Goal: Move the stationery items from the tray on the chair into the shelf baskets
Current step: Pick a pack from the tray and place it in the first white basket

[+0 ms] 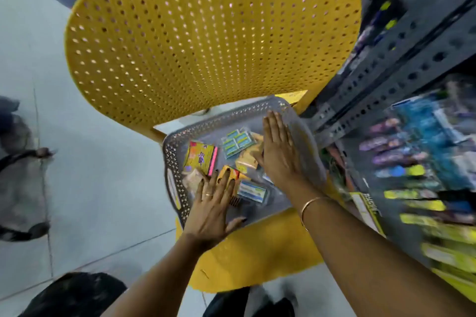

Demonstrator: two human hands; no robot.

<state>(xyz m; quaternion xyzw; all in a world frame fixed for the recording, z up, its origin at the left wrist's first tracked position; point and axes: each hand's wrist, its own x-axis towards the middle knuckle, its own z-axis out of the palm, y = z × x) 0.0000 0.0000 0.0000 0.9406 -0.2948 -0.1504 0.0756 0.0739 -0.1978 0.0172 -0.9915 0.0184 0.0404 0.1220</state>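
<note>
A grey perforated tray (226,117) rests on the seat of a yellow chair (211,41). Inside lie a yellow packet with a pink edge (199,158), a clear pack of blue-green pieces (235,145), a tan packet (247,161), an orange-yellow packet (230,174) and a small blue-white pack (252,192). My left hand (212,208) lies flat, fingers spread, over the tray's near left part, fingertips on the orange-yellow packet. My right hand (279,153) is flat with fingers together over the tray's right side, holding nothing.
A dark metal shelf (401,59) stands to the right, its shelves crowded with blurred coloured stationery (417,162). Pale tiled floor (103,201) spreads to the left. Dark shapes (18,170) sit at the far left edge.
</note>
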